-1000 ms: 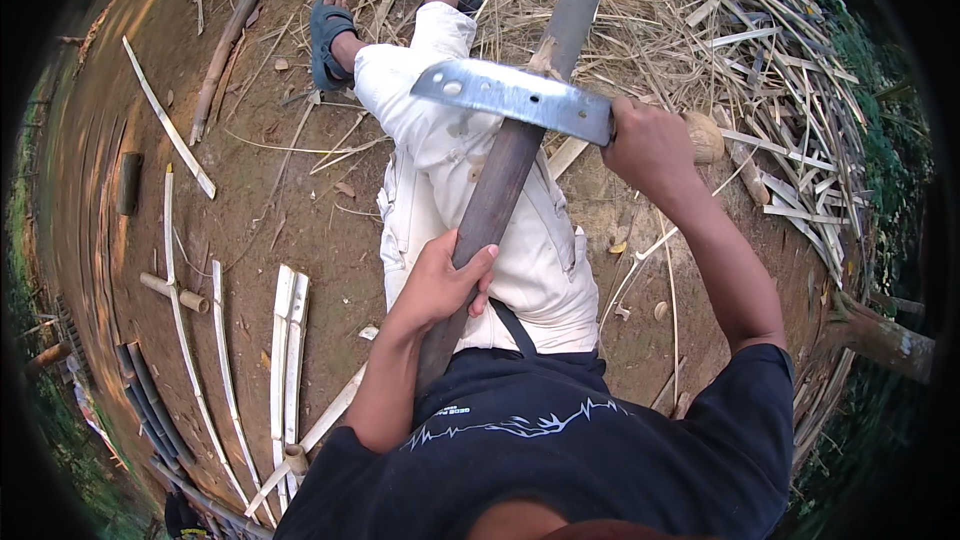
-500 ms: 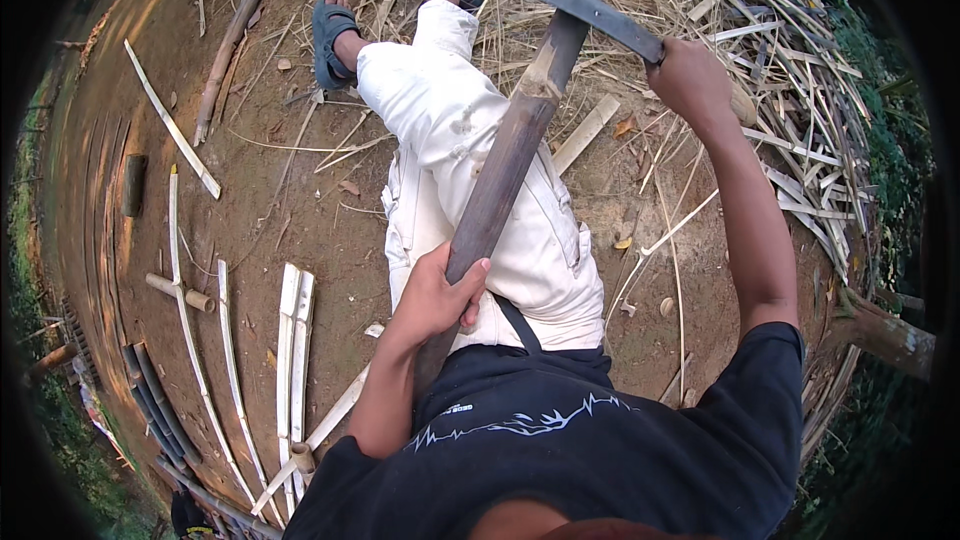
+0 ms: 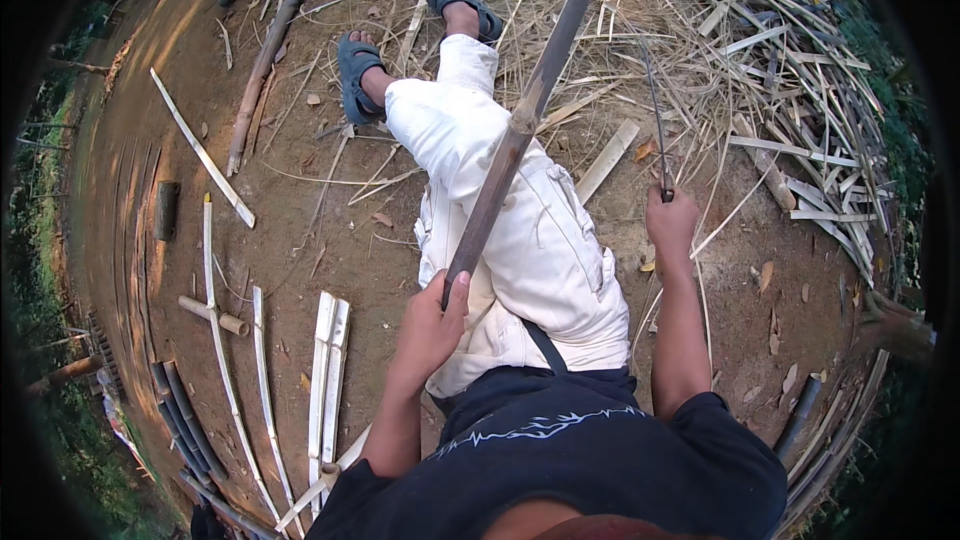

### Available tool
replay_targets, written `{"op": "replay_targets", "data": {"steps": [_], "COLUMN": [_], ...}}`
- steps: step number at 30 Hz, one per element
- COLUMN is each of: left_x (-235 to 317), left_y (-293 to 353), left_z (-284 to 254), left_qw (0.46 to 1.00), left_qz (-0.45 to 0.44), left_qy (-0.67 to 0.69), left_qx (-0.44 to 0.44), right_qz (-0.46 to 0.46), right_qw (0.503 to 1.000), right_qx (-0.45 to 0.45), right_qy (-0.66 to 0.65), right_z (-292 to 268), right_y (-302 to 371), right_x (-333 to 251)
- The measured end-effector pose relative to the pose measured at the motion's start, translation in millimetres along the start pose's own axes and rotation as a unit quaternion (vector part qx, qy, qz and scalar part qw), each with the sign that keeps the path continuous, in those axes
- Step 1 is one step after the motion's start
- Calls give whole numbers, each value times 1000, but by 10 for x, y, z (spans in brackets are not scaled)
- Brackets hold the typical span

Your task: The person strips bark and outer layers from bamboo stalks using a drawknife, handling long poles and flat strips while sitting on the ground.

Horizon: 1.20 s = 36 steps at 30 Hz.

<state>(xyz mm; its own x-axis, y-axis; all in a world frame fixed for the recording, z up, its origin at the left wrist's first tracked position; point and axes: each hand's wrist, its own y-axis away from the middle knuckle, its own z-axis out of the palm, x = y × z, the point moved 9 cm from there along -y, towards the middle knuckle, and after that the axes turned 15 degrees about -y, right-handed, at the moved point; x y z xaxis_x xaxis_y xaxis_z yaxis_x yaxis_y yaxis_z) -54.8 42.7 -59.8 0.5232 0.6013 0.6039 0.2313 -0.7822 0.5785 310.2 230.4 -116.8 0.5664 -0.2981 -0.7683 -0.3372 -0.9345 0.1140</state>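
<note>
One bamboo pole (image 3: 490, 190) slants across your white trousers (image 3: 570, 280), its near part gripped in your left hand (image 3: 430, 335), while your right hand (image 3: 672, 220) clasps one long knife (image 3: 657, 105). Two dark sandals (image 3: 360, 80) show on the ground (image 3: 340, 255) beyond. Half a second earlier the knife overlapped the pole; now it is well apart to the right, seen nearly edge-on.

Holds round dark-brown bamboo pole (image 3: 502, 170) slantwise over white cloth trousers (image 3: 560, 270), left of thin dark metal blade (image 3: 657, 110). Has pale flat bamboo strips (image 3: 321, 370) toward near left corner of brown earth ground (image 3: 360, 275), tangled pale bamboo-strip heap (image 3: 790, 148) along its right edge.
</note>
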Motion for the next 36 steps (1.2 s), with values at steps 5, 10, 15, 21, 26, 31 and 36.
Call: {"op": "replay_targets", "data": {"steps": [5,10,15,21,26,31,36], "left_x": [224,260,186,55,97,-118,-253], "left_y": [49,171,213,307,328,514,475], "left_z": [100,249,302,198,151,174,146], "left_qw": [967,953,965,985,985,992,995], "left_qz": [156,139,176,142,133,69,59], "left_qy": [-140,-233,-162,-95,-107,-110,-80], "left_qx": [143,131,108,31,33,-1,-4], "right_qz": [-187,-412,-502,-483,-515,-293,-450], "right_qw": [980,894,840,849,818,895,831], "right_qx": [-65,-172,-195,-147,-135,-146,-235], "right_qy": [-3,26,71,154,216,304,227], "right_z": [-89,90,232,161,238,181,509], "right_y": [780,1219,1152,470,308,-407,407], "right_x": [-379,-1273,-1530,-1666,-1749,-1567,-1594]}}
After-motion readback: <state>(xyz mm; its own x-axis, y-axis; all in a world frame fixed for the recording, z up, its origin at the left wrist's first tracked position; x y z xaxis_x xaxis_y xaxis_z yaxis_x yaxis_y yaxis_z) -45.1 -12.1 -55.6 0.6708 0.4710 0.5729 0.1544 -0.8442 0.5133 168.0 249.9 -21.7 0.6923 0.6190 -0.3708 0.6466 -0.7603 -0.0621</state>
